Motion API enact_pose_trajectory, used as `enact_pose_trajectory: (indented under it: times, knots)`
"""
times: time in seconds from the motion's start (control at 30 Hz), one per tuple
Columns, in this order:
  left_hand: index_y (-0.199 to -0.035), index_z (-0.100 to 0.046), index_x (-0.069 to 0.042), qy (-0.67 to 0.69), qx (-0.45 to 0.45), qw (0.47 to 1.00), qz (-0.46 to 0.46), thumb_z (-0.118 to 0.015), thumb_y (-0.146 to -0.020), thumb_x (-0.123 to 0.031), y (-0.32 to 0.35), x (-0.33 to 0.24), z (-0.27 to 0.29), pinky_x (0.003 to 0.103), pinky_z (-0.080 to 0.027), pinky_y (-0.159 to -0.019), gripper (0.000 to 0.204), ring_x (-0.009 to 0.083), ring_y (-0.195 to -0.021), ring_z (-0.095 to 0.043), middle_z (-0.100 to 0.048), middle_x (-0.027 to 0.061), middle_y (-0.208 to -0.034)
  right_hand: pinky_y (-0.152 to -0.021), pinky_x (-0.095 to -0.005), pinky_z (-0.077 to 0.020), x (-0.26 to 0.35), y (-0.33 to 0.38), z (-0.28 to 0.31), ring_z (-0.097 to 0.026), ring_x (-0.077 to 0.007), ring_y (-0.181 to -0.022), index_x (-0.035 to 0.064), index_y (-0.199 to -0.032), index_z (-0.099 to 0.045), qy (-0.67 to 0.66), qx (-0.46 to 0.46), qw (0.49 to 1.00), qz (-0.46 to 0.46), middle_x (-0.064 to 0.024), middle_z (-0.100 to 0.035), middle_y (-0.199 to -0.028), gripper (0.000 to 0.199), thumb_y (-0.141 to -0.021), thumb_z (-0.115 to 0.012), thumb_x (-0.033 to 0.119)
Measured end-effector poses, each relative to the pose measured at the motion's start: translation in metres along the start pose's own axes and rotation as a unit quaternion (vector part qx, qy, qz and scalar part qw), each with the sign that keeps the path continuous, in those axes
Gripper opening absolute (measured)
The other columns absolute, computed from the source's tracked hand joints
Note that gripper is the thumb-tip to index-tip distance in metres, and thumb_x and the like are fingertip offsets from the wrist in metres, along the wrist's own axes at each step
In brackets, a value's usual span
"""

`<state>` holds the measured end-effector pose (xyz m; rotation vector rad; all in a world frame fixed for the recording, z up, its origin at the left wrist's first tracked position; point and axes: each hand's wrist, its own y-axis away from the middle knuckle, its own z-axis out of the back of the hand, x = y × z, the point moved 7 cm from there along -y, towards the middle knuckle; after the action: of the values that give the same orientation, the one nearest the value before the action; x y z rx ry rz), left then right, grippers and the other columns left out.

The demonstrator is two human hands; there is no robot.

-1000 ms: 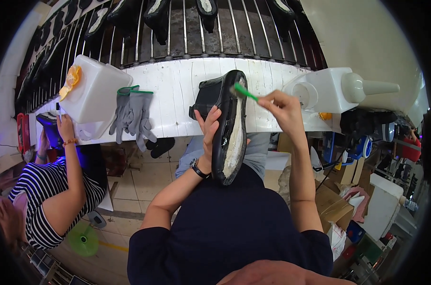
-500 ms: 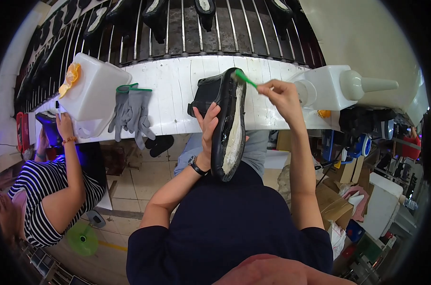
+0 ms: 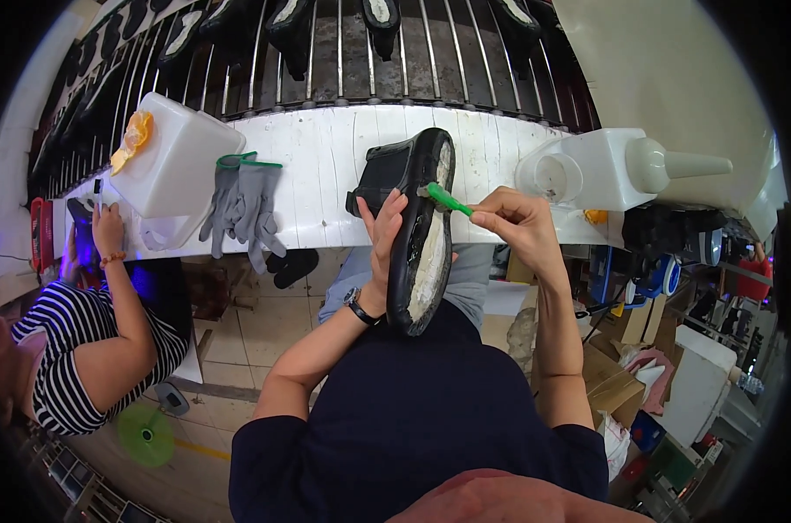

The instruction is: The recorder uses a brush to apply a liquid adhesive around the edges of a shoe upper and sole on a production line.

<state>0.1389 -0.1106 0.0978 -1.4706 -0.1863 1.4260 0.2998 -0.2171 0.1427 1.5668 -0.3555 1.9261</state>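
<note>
A black boot (image 3: pixel 400 279) is held sole side up, tilted between my body and the bench, with its pale unfinished underside facing me. My left hand (image 3: pixel 383 235) grips it from the left, fingers laid along its side and the thumb tip just showing past the right edge. Between the thumb and fingers of my right hand (image 3: pixel 525 228) is a small green-handled brush (image 3: pixel 449 200). Its head is at the boot's rim around mid-length, near my left fingertips; the bristles are too small to make out. The boot's black shaft hangs over the white bench (image 3: pixel 317 187).
Grey gloves (image 3: pixel 243 205) hang over the bench edge, beside a white jug (image 3: pixel 182 157) with orange peel on it. At right are a clear cup (image 3: pixel 552 177) and a white spouted bottle (image 3: pixel 613 166). Beyond, a roller conveyor (image 3: pixel 413 74) carries boots. A co-worker (image 3: pixel 99 349) works at left.
My right hand has drawn the brush toward me along the boot's edge, from its far end to about the middle. My left hand keeps the boot in nearly the same place.
</note>
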Motion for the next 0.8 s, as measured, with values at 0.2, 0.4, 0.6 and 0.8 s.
enact_pose_trajectory:
  times: [0.2,0.4,0.6,0.8]
  knots:
    - [-0.14,-0.04,-0.004,0.031,0.036,0.992,0.12,-0.09,-0.064,-0.037,0.008,0.021,-0.005,0.053,-0.001,-0.118,0.097,0.0285,-0.132,-0.043,-0.052,0.0134,-0.132,-0.054,-0.0235,-0.0376,0.041,0.015,-0.003,-0.053,-0.0094,-0.062,0.0006,-0.086,-0.073,0.089,0.006,0.994,0.07,-0.0051,-0.067,-0.076,0.007,-0.083,-0.075,0.007]
    - [-0.149,-0.021,-0.009,-0.012,0.069,0.997,0.038,-0.086,-0.072,-0.033,0.015,0.017,-0.004,0.066,-0.002,-0.115,0.104,0.038,-0.136,-0.041,-0.042,0.0213,-0.146,-0.066,-0.0273,-0.0514,0.057,0.042,-0.025,-0.064,-0.0149,-0.07,-0.0007,-0.086,-0.073,0.09,0.062,0.99,0.095,-0.0072,-0.067,-0.079,0.009,-0.08,-0.077,0.004]
    - [-0.148,-0.02,-0.006,-0.008,0.001,1.0,0.012,-0.086,-0.071,-0.037,-0.006,0.003,0.003,0.065,-0.003,-0.116,0.106,0.0353,-0.139,-0.037,-0.035,0.0227,-0.149,-0.073,-0.0264,-0.053,0.052,0.041,-0.027,-0.063,-0.0125,-0.072,0.0004,-0.087,-0.074,-0.011,0.086,0.992,0.089,-0.0062,-0.069,-0.077,0.009,-0.079,-0.077,0.004]
    - [-0.148,-0.019,-0.001,0.052,0.047,0.984,0.166,-0.087,-0.071,-0.034,0.004,0.019,-0.002,0.063,-0.003,-0.116,0.108,0.0336,-0.139,-0.038,-0.035,0.0217,-0.148,-0.06,-0.0233,-0.0419,0.017,0.05,-0.018,-0.058,-0.0084,-0.069,0.0006,-0.087,-0.075,-0.025,0.007,1.0,-0.001,-0.0061,-0.069,-0.077,0.008,-0.08,-0.076,0.004]
